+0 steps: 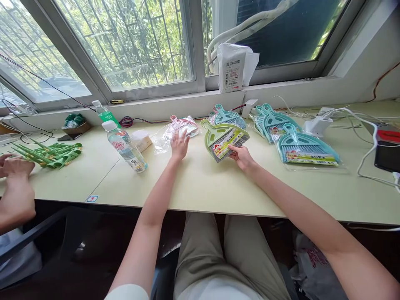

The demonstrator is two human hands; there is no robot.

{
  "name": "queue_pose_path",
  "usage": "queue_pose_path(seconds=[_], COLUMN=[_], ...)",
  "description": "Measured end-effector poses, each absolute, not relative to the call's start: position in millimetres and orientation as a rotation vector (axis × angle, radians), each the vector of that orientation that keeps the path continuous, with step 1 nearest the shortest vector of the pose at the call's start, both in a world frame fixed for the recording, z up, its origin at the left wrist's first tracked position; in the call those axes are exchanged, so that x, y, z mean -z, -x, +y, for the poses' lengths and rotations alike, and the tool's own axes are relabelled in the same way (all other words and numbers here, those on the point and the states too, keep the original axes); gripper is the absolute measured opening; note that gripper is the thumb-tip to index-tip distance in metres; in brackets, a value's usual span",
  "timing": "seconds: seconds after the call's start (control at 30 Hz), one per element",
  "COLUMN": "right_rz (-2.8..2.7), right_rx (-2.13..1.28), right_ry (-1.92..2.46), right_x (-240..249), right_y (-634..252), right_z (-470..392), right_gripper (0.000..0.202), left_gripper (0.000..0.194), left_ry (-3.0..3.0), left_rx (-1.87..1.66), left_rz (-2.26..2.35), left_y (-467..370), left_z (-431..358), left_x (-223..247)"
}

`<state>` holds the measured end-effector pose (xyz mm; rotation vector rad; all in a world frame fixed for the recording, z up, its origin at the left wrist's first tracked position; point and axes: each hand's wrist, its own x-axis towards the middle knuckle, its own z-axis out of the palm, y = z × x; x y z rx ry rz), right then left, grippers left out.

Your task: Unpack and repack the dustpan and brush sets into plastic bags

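Observation:
My right hand (243, 158) grips a green mini dustpan and brush set (223, 137) by its lower edge, thumb over the printed label. The set is tilted, its handle pointing up and left. My left hand (179, 145) rests with fingers stretched out at the front of crumpled clear plastic wrap (161, 143), touching it. A pink dustpan set (186, 126) lies in or under that wrap, partly covered by the fingers. Behind the green set is a blue wrapped dustpan set (229, 117). More teal wrapped sets (271, 123) lie to the right, with one (308, 148) nearest me.
Two plastic bottles stand left of my left hand, the nearer one (125, 148) beside a white box (141, 141). Another person's hand (15, 166) is by green woven strips (51, 154) at far left. White cables and an adapter (317, 125) lie right. A wrapped box (233, 71) stands on the sill.

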<state>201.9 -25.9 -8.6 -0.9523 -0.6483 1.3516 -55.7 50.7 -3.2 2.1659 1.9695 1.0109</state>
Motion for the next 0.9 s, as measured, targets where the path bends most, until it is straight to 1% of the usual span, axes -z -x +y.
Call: queue_pose_path(seconds=[0.07, 0.13, 0.2, 0.27, 0.3, 0.37, 0.4, 0.5, 0.6, 0.67, 0.83, 0.9], right_rz=[-0.653, -0.669, -0.682, -0.692, -0.696, -0.707, -0.715, -0.761, -0.833, -0.853, -0.841, -0.868], right_rx=[-1.343, -1.342, -1.337, -1.339, -1.343, -1.356, -1.366, -1.427, -1.520, -1.530, -1.356, -1.337], right_ry=[0.947, 0.937, 0.938, 0.951, 0.961, 0.980, 0.991, 1.028, 1.084, 1.104, 1.052, 1.037], right_x=[9, 10, 11, 13, 13, 13, 13, 10, 7, 7, 10, 10], right_y=[-204, -207, -208, -209, -209, -209, -209, -207, -205, -205, -217, -222], right_z=[-25, -24, -23, -22, -22, -22, -22, -24, -25, -25, -19, -18], right_gripper=[0.011, 0.011, 0.010, 0.010, 0.010, 0.010, 0.009, 0.010, 0.011, 0.011, 0.011, 0.011], left_gripper=[0.041, 0.031, 0.028, 0.014, 0.013, 0.036, 0.042, 0.040, 0.038, 0.036, 0.035, 0.033], left_ry=[-2.120, -2.096, -2.067, -2.040, -2.047, -2.085, -2.100, -2.073, -1.996, -1.995, -2.150, -2.185], left_rx=[-0.861, -0.780, -0.808, -0.896, -0.936, -0.992, -1.004, -1.093, -1.326, -1.416, -1.349, -1.372], left_rz=[2.035, 1.953, 1.767, 1.576, 1.507, 1.457, 1.458, 1.478, 1.468, 1.418, 1.248, 1.200], left_y=[71, 79, 80, 75, 72, 65, 63, 59, 58, 57, 42, 33], left_z=[56, 59, 60, 60, 59, 58, 58, 58, 57, 55, 45, 39], left_x=[6, 5, 3, 2, 3, 6, 7, 8, -1, -7, -12, -12])
